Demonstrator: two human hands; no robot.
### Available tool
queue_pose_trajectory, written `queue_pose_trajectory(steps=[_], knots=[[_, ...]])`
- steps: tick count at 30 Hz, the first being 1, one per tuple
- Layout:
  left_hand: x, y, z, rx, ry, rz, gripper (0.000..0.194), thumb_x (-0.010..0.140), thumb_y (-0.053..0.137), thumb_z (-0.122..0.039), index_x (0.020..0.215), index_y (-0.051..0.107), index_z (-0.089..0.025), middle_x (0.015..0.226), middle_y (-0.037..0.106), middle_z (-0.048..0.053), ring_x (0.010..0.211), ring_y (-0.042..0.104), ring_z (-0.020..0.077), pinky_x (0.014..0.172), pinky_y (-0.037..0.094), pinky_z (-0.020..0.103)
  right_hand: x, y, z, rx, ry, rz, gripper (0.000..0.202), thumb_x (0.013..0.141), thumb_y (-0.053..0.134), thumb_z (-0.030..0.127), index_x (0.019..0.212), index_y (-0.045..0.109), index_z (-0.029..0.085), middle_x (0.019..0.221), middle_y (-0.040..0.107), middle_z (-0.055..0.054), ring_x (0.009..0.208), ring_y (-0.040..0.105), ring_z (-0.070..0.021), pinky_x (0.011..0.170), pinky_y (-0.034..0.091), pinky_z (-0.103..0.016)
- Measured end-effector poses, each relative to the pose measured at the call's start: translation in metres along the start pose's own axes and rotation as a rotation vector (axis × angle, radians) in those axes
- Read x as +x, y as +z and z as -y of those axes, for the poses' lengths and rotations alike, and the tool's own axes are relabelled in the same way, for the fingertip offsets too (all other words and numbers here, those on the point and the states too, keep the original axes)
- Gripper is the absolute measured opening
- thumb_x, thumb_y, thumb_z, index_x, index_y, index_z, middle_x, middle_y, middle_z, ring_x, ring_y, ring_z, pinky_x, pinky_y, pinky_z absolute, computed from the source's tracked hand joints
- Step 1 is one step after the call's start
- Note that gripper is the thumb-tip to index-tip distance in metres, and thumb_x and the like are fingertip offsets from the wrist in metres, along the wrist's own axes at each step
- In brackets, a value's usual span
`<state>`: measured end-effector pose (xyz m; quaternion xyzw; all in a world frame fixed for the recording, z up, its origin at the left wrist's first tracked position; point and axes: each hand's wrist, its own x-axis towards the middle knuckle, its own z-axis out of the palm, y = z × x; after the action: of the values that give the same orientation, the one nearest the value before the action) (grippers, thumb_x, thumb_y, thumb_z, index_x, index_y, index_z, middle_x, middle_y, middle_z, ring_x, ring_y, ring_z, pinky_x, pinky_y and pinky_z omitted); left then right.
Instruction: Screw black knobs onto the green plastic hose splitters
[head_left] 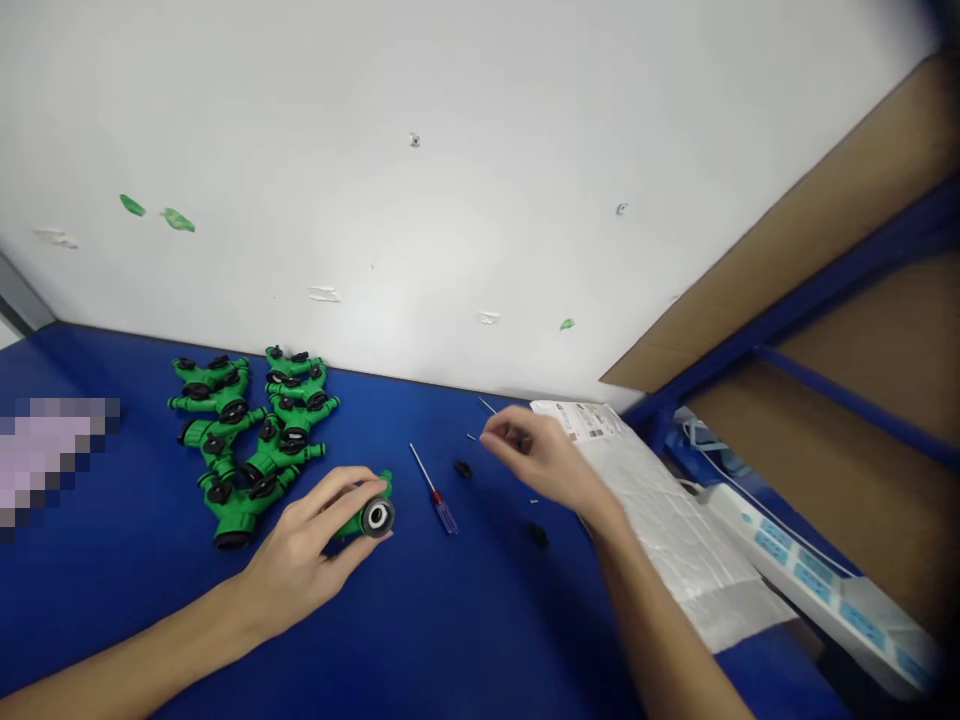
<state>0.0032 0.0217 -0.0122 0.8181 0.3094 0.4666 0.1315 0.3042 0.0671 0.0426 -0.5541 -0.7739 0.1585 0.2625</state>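
A green connector is gripped by the left fingers; the right fingers are curled above the desk, their grip unclear, near a screwdriver.

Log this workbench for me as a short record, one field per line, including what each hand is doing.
Surface: blue tabletop
Left hand: gripping a green hose fitting, round dark collar facing the camera
Right hand: raised, fingers curled; cannot tell if anything is held
Left side: cluster of green hose splitters with black valve levers
Between hands: screwdriver, red and purple handle
Loose pieces: two small black parts, two tiny metal pieces
Right side: white padded mailer, white power strip
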Motion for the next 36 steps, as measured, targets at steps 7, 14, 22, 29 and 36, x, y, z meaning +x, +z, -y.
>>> queue_pose_trajectory(steps=[7,14,22,29,36], knots=[[0.001,-0.001,0.0,-0.06,-0.093,-0.043,0.02,0.088,0.059,-0.012,0.107,0.063,-0.02,0.118,0.062,0.012,0.095,0.069,0.0207,0.084,0.058,0.033,0.004,0.021,0.0,-0.106,-0.011,0.182,0.02,0.087,0.067,0.033,0.103,0.068,0.022,0.094,0.066,-0.004,0.07,0.057,-0.0161,0.067,0.048,-0.032],[0.014,-0.006,-0.006,-0.337,-0.533,-0.116,0.021,0.08,0.072,-0.031,0.097,0.066,-0.02,0.092,0.072,0.005,0.082,0.071,0.02,0.07,0.061,0.03,0.001,0.038,-0.011,-0.049,-0.084,0.13,0.018,0.092,0.054,0.02,0.1,0.07,0.02,0.091,0.065,-0.006,0.07,0.059,-0.0165,0.067,0.048,-0.031],[0.024,-0.006,-0.002,-0.991,-1.06,-0.229,0.032,0.073,0.081,-0.033,0.096,0.063,-0.02,0.076,0.057,-0.001,0.068,0.064,0.0147,0.069,0.063,0.038,-0.005,0.048,0.018,0.362,0.03,-0.046,0.023,0.092,0.053,0.032,0.099,0.071,0.018,0.077,0.065,-0.005,0.067,0.061,-0.0169,0.063,0.049,-0.031],[0.025,-0.004,-0.005,-1.144,-1.179,-0.2,0.032,0.088,0.066,-0.039,0.115,0.058,-0.026,0.068,0.052,-0.004,0.056,0.056,0.0103,0.052,0.054,0.025,-0.011,0.063,0.037,0.8,0.137,0.082,0.024,0.078,0.075,0.035,0.093,0.069,0.018,0.066,0.063,0.001,0.06,0.062,-0.015,0.062,0.051,-0.03],[0.012,0.002,-0.006,-0.932,-0.973,-0.037,0.035,0.09,0.057,-0.051,0.113,0.048,-0.026,0.064,0.054,-0.007,0.061,0.058,0.0126,0.065,0.054,0.029,-0.03,0.092,0.076,1.187,0.129,0.192,0.022,0.079,0.077,0.031,0.098,0.071,0.02,0.07,0.07,0.001,0.062,0.066,-0.0133,0.065,0.055,-0.028]])
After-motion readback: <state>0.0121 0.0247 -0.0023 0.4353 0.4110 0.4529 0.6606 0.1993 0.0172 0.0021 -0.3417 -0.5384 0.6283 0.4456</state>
